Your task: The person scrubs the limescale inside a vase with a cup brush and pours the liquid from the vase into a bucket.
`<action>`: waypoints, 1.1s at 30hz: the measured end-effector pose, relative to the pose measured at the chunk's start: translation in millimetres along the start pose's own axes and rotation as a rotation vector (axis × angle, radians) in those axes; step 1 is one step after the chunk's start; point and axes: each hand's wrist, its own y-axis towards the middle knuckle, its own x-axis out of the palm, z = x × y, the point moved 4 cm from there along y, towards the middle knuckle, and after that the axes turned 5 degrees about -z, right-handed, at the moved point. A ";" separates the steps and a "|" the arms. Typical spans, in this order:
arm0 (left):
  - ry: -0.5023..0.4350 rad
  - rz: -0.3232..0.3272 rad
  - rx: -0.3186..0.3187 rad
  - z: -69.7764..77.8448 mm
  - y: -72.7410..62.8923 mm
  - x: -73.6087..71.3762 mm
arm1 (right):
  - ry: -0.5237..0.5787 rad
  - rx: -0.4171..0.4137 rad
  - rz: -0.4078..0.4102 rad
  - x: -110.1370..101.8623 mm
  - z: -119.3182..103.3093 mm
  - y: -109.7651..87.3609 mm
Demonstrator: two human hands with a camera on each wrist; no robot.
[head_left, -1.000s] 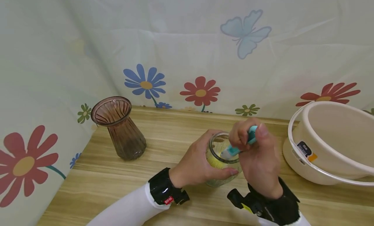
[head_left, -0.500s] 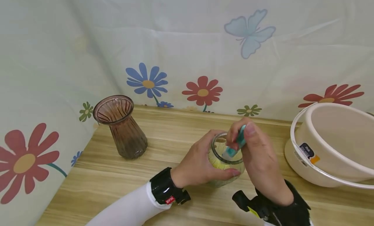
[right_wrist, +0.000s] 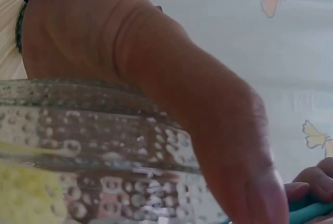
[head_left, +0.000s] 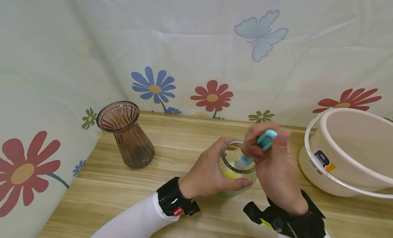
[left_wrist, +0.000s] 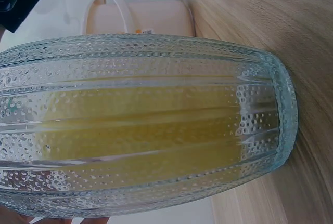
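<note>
In the head view my left hand [head_left: 206, 172] grips a clear, dimpled glass jar [head_left: 229, 193] from its left side, thumb across the front. The jar leans slightly on the table. My right hand [head_left: 277, 175] is curled round the turquoise handle [head_left: 265, 140] of a sponge bottle brush, which slants down through the jar's mouth. Through the glass in the left wrist view, the brush's long yellow sponge head [left_wrist: 145, 125] fills much of the jar's inside. The right wrist view shows the left thumb [right_wrist: 208, 109] over the glass, with a bit of turquoise handle [right_wrist: 309, 212] beyond.
A brown ribbed glass vase [head_left: 133, 145] stands at the left on the wooden table [head_left: 172, 145]. On the right is a cream bucket [head_left: 313, 142] with its handle lowered. A flower-printed curtain [head_left: 184, 53] borders the table at the back and left.
My right hand twists the brush handle one way and back, its turquoise end tipping left and then right again. The wrist sits slightly further right. My left hand keeps holding the jar.
</note>
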 end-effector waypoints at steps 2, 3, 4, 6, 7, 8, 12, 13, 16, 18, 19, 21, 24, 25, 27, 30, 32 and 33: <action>0.004 0.000 0.001 0.5 0.3 0.0 | 0.052 -0.075 -0.004 -0.8 -2.1 1.0; 0.005 0.002 0.000 0.5 0.5 0.0 | 0.071 -0.108 -0.006 -1.3 -3.5 1.1; 0.007 0.003 -0.003 0.4 0.4 0.1 | 0.088 -0.142 -0.008 -1.8 -4.8 1.3; 0.007 0.008 -0.013 0.2 0.1 0.4 | 0.124 -0.203 -0.004 -2.9 -7.6 1.2; 0.006 0.010 -0.018 0.2 0.1 0.4 | 0.148 -0.229 0.005 -3.9 -9.0 0.9; 0.005 0.012 -0.023 0.2 0.0 0.5 | 0.171 -0.250 0.018 -5.1 -10.2 0.5; -0.009 0.016 -0.047 1.0 -0.3 0.7 | 0.274 -0.320 0.082 -10.5 -13.8 -2.1; -0.008 0.015 -0.048 1.3 -0.2 0.7 | 0.297 -0.331 0.093 -11.9 -14.7 -2.9; -0.011 0.013 -0.051 1.9 0.4 0.4 | 0.337 -0.360 0.113 -15.2 -17.4 -4.3; -0.007 0.009 -0.043 1.9 0.8 0.4 | 0.358 -0.369 0.116 -17.2 -19.1 -4.4; -0.004 0.008 -0.040 1.8 1.0 0.4 | 0.370 -0.373 0.113 -17.9 -20.0 -4.7; 0.002 0.006 -0.032 1.5 1.2 0.3 | 0.398 -0.392 0.110 -19.3 -21.6 -6.1; 0.024 0.003 -0.009 0.7 2.0 0.8 | 0.409 -0.450 0.117 -23.1 -26.8 -7.4; 0.028 0.003 -0.005 0.4 2.2 0.9 | 0.390 -0.486 0.122 -25.2 -29.3 -7.8; 0.038 0.005 0.002 -0.2 2.3 1.0 | 0.351 -0.564 0.142 -29.0 -35.1 -6.8; 0.046 0.010 0.009 -0.8 2.2 0.7 | 0.314 -0.632 0.153 -31.7 -39.1 -5.5; 0.043 0.013 0.012 -0.8 1.6 0.0 | 0.351 -0.615 0.141 -29.3 -38.1 -5.1; 0.045 0.015 0.017 -0.8 1.4 -0.3 | 0.376 -0.595 0.129 -27.5 -36.3 -5.1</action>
